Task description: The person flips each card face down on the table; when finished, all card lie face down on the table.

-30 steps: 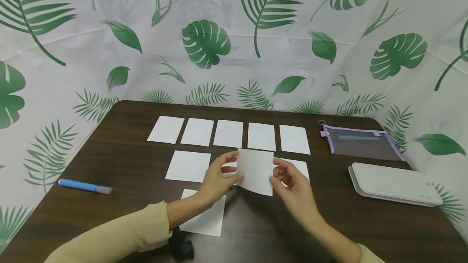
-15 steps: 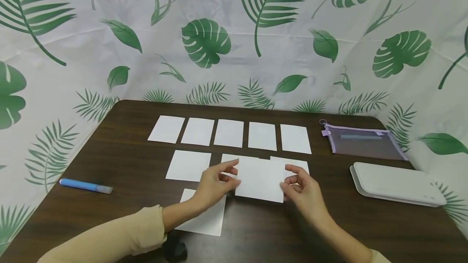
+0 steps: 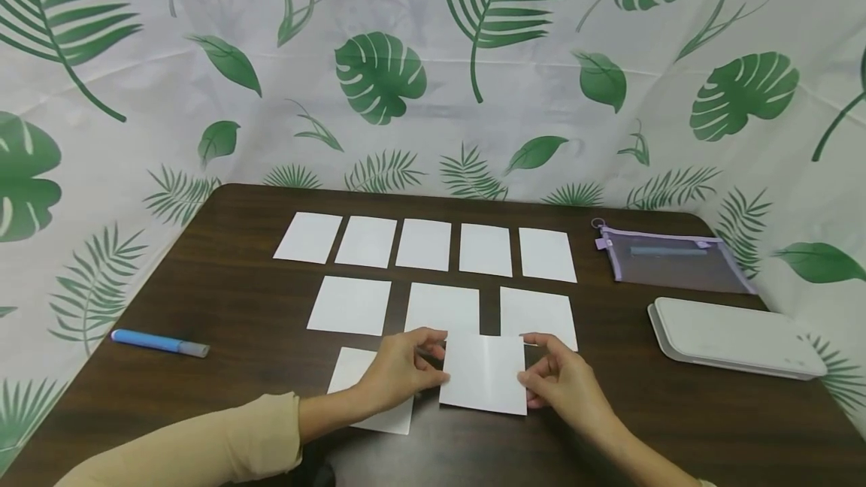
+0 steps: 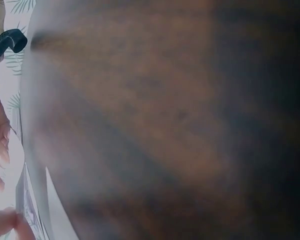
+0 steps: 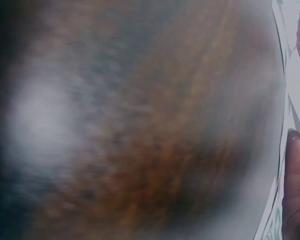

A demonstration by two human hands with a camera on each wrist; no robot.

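Observation:
Between both hands a white square sheet of paper (image 3: 483,374) is held by its side edges, close over the table in the head view. My left hand (image 3: 399,373) pinches its left edge between thumb and fingers, and my right hand (image 3: 563,378) pinches the right edge. A faint crease or bright line runs down the sheet's middle. Just behind it lie three white sheets in a row, with the middle sheet (image 3: 443,307) directly beyond the held one. Another white sheet (image 3: 389,421) lies partly hidden under my left forearm. In the right wrist view the held sheet shows at the right edge.
Several white sheets form a back row, including a centre sheet (image 3: 423,245). At the left lies a blue pen (image 3: 158,342). A purple-edged mesh zip pouch (image 3: 676,269) and a white case (image 3: 737,338) sit at the right on the dark wooden table (image 3: 243,307).
Both hands have lowered the sheet and brought it nearer the front of the table. It has tilted flatter, uncovering the middle row of sheets behind it.

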